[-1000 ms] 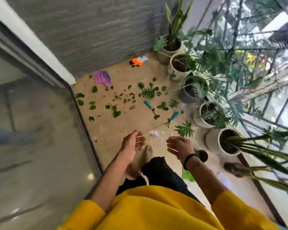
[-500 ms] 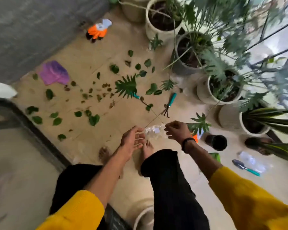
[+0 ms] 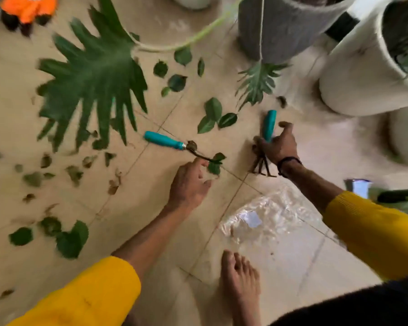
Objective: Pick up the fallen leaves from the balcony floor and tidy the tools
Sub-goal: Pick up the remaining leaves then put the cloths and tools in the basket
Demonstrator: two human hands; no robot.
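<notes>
Lying up-left of the left hand (image 3: 189,184): hooked tool (image 3: 174,145), teal handle far, metal tip at the loosely open fingers. Right hand (image 3: 277,145) grips the rake (image 3: 266,137).

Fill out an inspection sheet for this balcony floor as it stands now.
Surface: beige tiled floor, bare in patches, littered elsewhere.
Job's things: small fallen leaves scattered widely; a large lobed leaf, its stem running off toward the pots; teal-handled hook tool lying on the floor; teal-handled claw rake held.
Clutter: clear plastic bag on the floor; orange glove at top left.
Hands: right hand grips the rake's handle; left hand reaches for the hook tool's metal end, fingers relaxed.
Cables: nothing seen.
Surroundings: grey pot and white pot; a bare foot.
</notes>
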